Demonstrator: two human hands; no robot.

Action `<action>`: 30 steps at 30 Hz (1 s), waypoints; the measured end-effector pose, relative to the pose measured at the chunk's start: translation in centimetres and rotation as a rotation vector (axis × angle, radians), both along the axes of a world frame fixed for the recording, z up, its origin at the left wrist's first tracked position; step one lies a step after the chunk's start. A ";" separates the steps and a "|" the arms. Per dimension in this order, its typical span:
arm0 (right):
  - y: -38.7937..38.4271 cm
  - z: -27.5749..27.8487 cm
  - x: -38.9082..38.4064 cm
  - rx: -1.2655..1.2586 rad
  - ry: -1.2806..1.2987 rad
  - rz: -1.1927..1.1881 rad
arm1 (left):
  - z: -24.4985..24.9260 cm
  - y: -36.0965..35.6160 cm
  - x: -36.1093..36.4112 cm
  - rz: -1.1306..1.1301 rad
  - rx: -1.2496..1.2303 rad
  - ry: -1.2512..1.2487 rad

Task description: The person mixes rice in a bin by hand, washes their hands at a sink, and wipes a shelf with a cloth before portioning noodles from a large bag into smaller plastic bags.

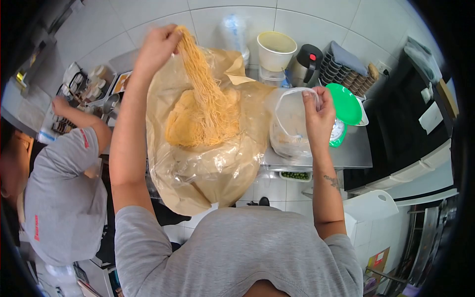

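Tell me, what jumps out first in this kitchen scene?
A thick hank of yellow noodles dangles from the left hand, held high above a big clear bag lined with brown paper at centre. To its right, the right hand holds open a small clear plastic bag, next to a bright green kitchen scale on the steel counter.

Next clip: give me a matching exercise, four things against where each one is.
Things:
1. noodles
2. small clear bag
3. green plate
4. white cup

Places:
A. on the scale
B. hanging from the left hand
C. by the tiled wall
D. gripped by the right hand

Pairs: 1-B, 2-D, 3-A, 4-C.
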State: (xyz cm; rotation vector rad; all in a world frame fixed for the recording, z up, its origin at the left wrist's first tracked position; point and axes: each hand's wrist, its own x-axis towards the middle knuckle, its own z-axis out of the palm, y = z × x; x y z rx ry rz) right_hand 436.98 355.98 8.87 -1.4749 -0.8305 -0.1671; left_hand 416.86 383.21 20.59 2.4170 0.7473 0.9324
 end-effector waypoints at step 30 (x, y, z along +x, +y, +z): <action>17.9 -12.9 -5.3 -0.284 0.351 0.328 | -21.2 -4.2 0.5 -0.286 -0.682 -0.145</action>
